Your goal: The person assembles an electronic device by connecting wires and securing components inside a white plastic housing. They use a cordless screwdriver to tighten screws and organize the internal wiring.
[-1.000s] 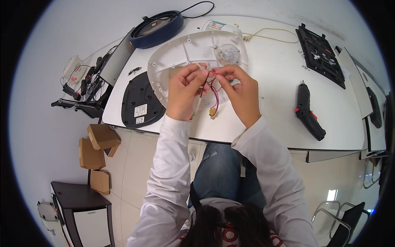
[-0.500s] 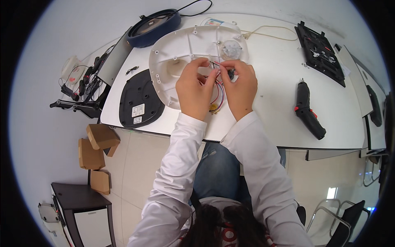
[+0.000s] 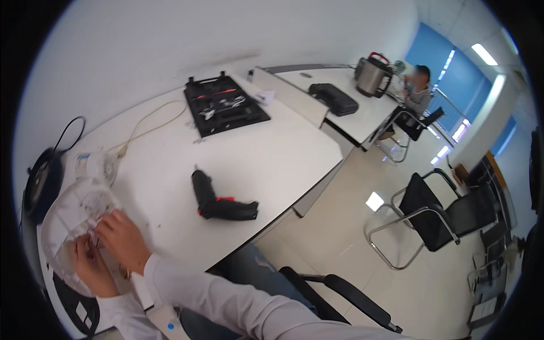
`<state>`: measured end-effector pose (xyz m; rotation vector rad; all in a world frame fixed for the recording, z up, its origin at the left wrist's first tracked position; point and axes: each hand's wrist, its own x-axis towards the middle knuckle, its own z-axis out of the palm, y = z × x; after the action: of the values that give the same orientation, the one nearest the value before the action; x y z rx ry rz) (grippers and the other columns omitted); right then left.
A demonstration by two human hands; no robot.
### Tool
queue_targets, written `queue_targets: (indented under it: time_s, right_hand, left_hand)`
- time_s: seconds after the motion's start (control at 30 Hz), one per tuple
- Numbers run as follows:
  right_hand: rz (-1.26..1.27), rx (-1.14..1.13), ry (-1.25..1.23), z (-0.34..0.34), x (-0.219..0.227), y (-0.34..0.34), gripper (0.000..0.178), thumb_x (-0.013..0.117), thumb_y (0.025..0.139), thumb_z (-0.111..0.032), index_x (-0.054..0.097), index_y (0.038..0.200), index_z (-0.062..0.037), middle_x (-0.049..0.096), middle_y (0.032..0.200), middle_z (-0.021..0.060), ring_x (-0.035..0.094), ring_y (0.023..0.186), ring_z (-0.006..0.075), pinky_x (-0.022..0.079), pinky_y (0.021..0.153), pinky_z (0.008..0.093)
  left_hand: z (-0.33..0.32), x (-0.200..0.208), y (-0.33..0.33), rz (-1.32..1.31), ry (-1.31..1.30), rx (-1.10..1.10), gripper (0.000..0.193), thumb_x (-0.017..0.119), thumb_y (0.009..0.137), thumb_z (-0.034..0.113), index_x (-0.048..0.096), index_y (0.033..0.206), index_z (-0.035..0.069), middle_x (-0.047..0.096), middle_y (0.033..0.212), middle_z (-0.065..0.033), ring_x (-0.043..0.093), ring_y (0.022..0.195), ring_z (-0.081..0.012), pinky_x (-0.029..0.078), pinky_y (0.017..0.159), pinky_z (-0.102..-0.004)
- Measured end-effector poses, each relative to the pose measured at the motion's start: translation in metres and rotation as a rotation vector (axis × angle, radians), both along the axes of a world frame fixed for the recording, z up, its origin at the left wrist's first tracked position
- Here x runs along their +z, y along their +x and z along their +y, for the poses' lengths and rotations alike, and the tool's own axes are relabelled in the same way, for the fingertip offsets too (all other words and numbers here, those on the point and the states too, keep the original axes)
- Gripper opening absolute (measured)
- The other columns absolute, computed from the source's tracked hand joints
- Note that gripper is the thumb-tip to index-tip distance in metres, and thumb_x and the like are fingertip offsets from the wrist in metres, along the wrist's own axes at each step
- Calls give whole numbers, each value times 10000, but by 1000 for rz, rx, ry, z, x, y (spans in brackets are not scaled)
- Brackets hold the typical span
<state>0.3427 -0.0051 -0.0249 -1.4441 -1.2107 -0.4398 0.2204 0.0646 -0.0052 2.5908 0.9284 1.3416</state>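
A white plastic housing with ribs and screw posts lies at the left of the table. Over its interior, my left hand and my right hand are close together. Both have their fingertips pinched on thin wires, which show only as a dark, slightly blurred bit between them. A clear whitish round part sits inside the housing beyond my right hand. Partly under the housing's near side is a black base cover with a pale label.
A black cordless screwdriver lies right of my hands. Behind it is an open black tool case. A dark blue round base and a small white fan-like unit stand far left. Another person sits at a farther table.
My view has swung to the right, so the housing and hands now appear at the left edge and more of the room shows. Both hands stay together at the wires.
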Motion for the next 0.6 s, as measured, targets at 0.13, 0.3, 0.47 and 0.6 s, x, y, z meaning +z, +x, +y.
queue_targets:
  time_s: [0.13,0.3,0.47,0.6]
  right_hand:
    - [11,-29,-71,-5,-7,-1,138,651,828,-124,632,940,-47,558,1021,77,497,1014,262,449,886,350]
    - [22,4,-100,-5,-8,-7,152,657,823,-130,631,949,-47,535,1056,89,481,1057,255,441,904,346]
    - [2,21,-84,-3,-9,-10,175,647,821,-128,637,971,-37,521,1056,95,483,1059,252,438,906,346]
    - [18,45,-79,-6,-8,-11,186,647,821,-111,639,987,-27,523,1056,90,495,1051,253,444,895,348]
  left_hand:
    - [-22,0,13,-4,-23,48,185,592,953,41,647,1129,28,630,1041,-109,636,862,-266,512,690,-331]
    - [-13,-15,0,32,48,89,226,607,953,57,658,1172,58,639,1077,-91,617,929,-266,521,747,-350]
    - [-18,-14,-4,45,114,98,226,606,947,50,662,1166,40,640,1057,-105,588,964,-282,509,762,-365]
    - [-19,-15,-7,45,171,83,240,608,945,44,661,1179,35,641,1039,-119,579,956,-300,498,768,-385]
